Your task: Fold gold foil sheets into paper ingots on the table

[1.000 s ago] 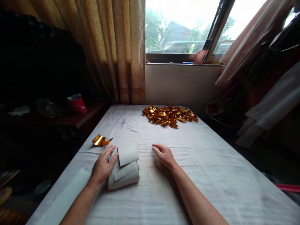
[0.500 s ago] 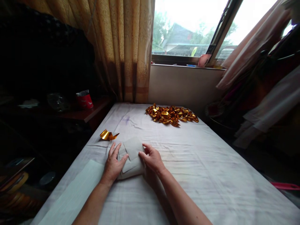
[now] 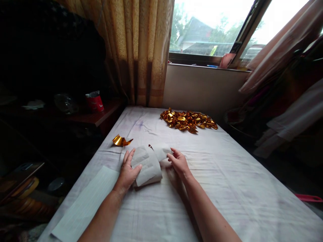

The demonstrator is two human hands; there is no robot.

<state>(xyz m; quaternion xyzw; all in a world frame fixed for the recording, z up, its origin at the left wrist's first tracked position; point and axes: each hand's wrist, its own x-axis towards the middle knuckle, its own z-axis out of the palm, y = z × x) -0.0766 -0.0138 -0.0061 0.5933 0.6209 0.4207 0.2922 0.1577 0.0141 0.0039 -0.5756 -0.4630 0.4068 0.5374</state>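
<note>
A small stack of greyish-white paper sheets [image 3: 147, 169] lies on the white cloth in front of me, its upper sheets bent and curling. My left hand [image 3: 129, 169] rests on the stack's left side, thumb on top and fingers stretched out along the edge. My right hand [image 3: 178, 161] pinches the right end of a pale paper sheet [image 3: 161, 151] that sticks out from the stack's far right side. Just beyond my left hand lies a curled piece of gold foil [image 3: 121, 140]. A long pale paper strip [image 3: 88, 203] is beside my left forearm.
A heap of folded gold foil pieces [image 3: 188, 120] sits at the far end of the cloth-covered surface [image 3: 227, 188]. To the left stands a dark red table [image 3: 101, 117] with a red container [image 3: 95, 102]. Curtains [image 3: 141, 50] hang behind, and clothes [image 3: 290, 111] hang at right.
My right hand has moved right, drawing a sheet out from the stack. The top sheets have shifted and bent up. The whole view has swung slightly left and down.
</note>
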